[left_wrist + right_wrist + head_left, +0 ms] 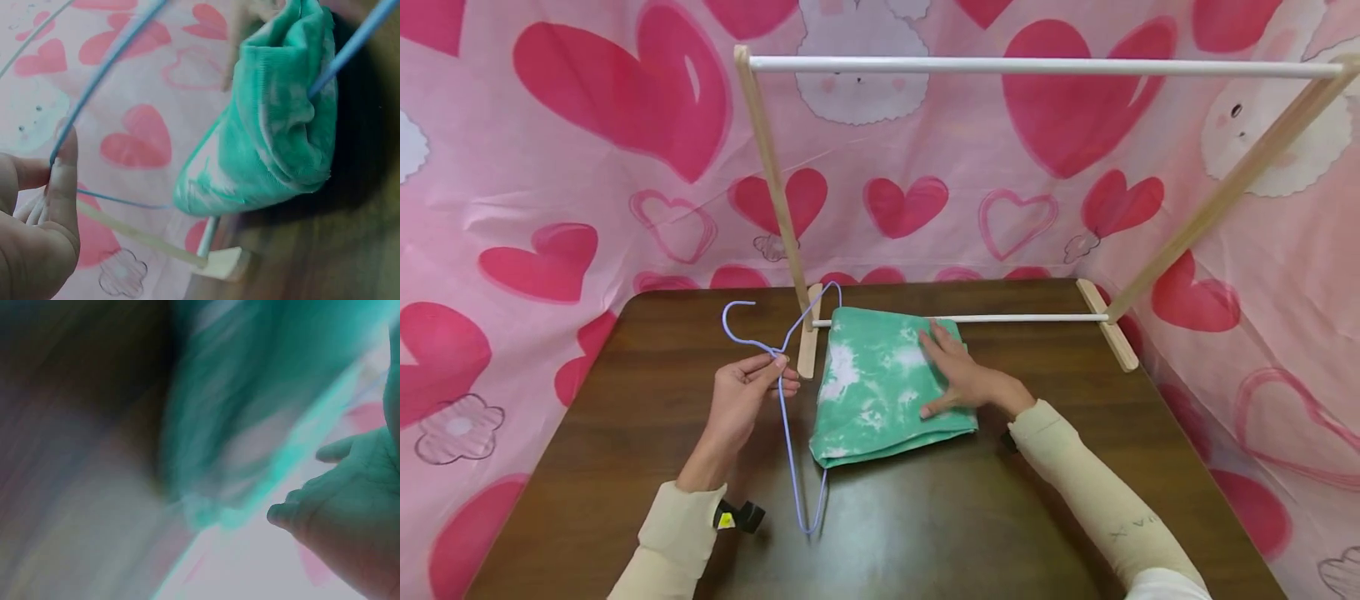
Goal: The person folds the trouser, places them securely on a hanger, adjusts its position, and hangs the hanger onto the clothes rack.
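A lilac wire hanger is held up on its side over the table, its hook pointing left. My left hand pinches it just below the hook, thumb against fingers. Over the hanger's bar hangs a folded green and white tie-dyed cloth; the wire runs into its fold in the left wrist view. My right hand lies with spread fingers along the cloth's right side, thumb near its lower part. In the right wrist view the cloth is blurred, beside the open palm.
Behind the cloth stands a rack with wooden posts, wooden feet, a white top rail and a low white rail. It stands on a dark brown table. A pink heart-patterned curtain surrounds the table.
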`<control>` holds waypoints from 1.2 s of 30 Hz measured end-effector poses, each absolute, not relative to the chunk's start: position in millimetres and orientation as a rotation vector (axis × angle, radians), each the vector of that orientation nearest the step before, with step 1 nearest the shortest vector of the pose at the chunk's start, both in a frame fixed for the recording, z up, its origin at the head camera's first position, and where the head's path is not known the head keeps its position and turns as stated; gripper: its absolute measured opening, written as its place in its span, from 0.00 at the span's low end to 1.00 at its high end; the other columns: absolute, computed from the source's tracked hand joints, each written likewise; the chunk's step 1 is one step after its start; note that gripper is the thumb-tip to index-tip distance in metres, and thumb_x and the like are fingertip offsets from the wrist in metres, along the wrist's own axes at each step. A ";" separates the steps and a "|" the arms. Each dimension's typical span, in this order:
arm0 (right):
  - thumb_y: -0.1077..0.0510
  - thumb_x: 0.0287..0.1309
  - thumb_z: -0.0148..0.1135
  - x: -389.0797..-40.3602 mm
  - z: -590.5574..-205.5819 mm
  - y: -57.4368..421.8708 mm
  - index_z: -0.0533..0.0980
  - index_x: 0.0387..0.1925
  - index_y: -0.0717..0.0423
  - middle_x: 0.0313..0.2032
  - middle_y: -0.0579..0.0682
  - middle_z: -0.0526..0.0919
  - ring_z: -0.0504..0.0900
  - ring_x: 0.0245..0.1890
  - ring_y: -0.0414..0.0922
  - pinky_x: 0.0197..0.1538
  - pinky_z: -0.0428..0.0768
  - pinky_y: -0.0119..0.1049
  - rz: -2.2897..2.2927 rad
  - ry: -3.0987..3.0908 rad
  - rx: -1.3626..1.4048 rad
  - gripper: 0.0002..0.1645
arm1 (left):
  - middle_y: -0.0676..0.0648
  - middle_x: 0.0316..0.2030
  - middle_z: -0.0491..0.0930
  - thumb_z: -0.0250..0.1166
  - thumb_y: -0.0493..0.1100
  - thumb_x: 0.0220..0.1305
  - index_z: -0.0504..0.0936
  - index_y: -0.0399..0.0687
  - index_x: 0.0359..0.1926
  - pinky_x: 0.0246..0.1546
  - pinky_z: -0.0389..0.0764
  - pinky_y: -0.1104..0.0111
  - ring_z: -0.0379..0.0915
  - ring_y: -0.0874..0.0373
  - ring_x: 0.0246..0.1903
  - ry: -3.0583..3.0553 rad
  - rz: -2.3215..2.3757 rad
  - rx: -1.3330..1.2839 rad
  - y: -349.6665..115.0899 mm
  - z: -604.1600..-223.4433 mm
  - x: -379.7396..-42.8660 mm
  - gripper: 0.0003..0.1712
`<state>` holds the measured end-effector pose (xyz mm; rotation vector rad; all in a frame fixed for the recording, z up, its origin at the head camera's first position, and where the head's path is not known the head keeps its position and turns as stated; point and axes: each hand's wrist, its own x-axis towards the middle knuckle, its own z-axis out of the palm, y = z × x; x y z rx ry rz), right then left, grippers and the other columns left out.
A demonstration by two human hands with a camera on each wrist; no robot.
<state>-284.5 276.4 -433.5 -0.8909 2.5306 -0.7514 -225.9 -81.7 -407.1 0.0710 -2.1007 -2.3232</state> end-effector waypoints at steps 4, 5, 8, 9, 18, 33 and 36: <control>0.40 0.59 0.72 -244.2 -403.0 242.6 0.45 0.81 0.53 0.81 0.53 0.44 0.46 0.80 0.53 0.75 0.57 0.59 -0.983 2.426 -0.998 0.63 | 0.51 0.26 0.87 0.63 0.37 0.72 0.75 0.17 0.54 0.38 0.87 0.63 0.87 0.60 0.26 -2.056 -2.354 -0.015 -71.9 -396.4 -228.6 0.22; 0.41 0.61 0.71 -234.2 -396.1 232.9 0.48 0.81 0.53 0.80 0.52 0.50 0.51 0.79 0.52 0.75 0.61 0.57 -1.038 2.391 -1.026 0.58 | 0.51 0.26 0.87 0.63 0.37 0.72 0.75 0.16 0.54 0.38 0.87 0.64 0.87 0.60 0.26 -2.049 -2.359 -0.035 -69.1 -393.2 -229.2 0.22; 0.46 0.67 0.66 -206.8 -379.3 203.8 0.58 0.78 0.53 0.75 0.51 0.63 0.64 0.74 0.49 0.72 0.69 0.48 -1.224 2.259 -1.047 0.46 | 0.51 0.27 0.88 0.63 0.37 0.72 0.75 0.18 0.55 0.37 0.87 0.65 0.86 0.61 0.26 -2.039 -2.370 -0.092 -61.5 -382.2 -230.5 0.22; 0.47 0.68 0.65 -199.4 -375.3 195.0 0.60 0.77 0.53 0.74 0.52 0.66 0.66 0.73 0.49 0.71 0.69 0.46 -1.284 2.216 -1.045 0.43 | 0.51 0.27 0.88 0.63 0.37 0.72 0.75 0.18 0.56 0.37 0.87 0.66 0.86 0.62 0.26 -2.039 -2.373 -0.115 -59.1 -378.0 -230.7 0.23; 0.59 0.68 0.65 -167.9 -353.3 155.6 0.64 0.74 0.54 0.63 0.51 0.77 0.82 0.57 0.39 0.63 0.77 0.34 -1.634 1.988 -0.930 0.36 | 0.50 0.33 0.89 0.63 0.34 0.72 0.76 0.20 0.58 0.42 0.87 0.64 0.88 0.60 0.32 -2.029 -2.384 -0.385 -37.6 -332.4 -233.2 0.21; 0.68 0.63 0.67 -147.6 -285.6 175.4 0.64 0.72 0.69 0.45 0.59 0.77 0.83 0.40 0.44 0.45 0.87 0.37 -2.156 1.704 -0.937 0.38 | 0.46 0.43 0.89 0.64 0.34 0.70 0.77 0.34 0.64 0.49 0.85 0.63 0.87 0.54 0.38 -1.997 -2.323 -0.765 0.1 -249.1 -229.2 0.22; 0.62 0.63 0.70 -144.5 -274.2 182.0 0.65 0.71 0.71 0.42 0.57 0.76 0.82 0.37 0.42 0.37 0.87 0.36 -2.229 1.644 -0.959 0.39 | 0.46 0.46 0.88 0.62 0.31 0.70 0.77 0.34 0.65 0.49 0.85 0.64 0.86 0.53 0.39 -1.975 -2.308 -0.849 9.7 -232.0 -225.7 0.23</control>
